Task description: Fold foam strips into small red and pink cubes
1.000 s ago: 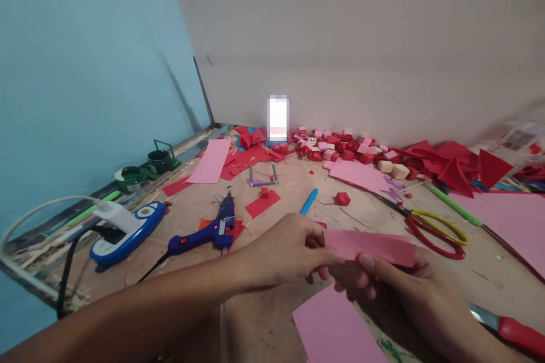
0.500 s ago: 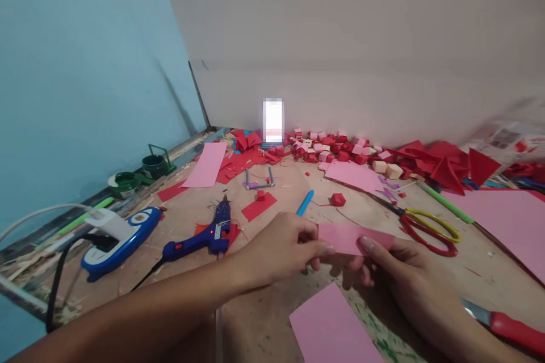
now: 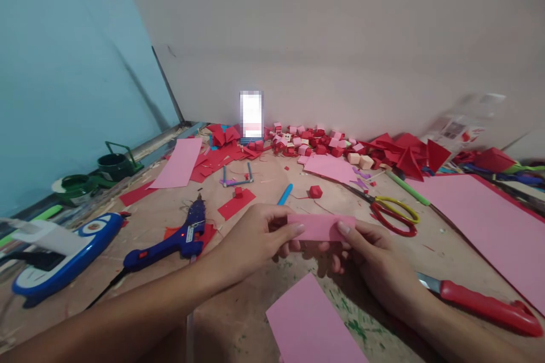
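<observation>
Here's the worktop, brown and scuffed, running under everything. Right of the right hand lies a broad, smooth pink paper sheet. Over left of the left hand, a blue plastic hot-glue gun; just beyond the right, metal scissors with looped red and yellow handles. Left hand and right hand, thumbs on top, pinch a narrow rectangular pink paper strip, held level between them. Straight beyond it, a tiny angular red cube.

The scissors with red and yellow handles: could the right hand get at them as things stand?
Probably yes: the scissors lie just beyond the right hand with nothing visible between, though it would first need to release the pink strip.
</observation>
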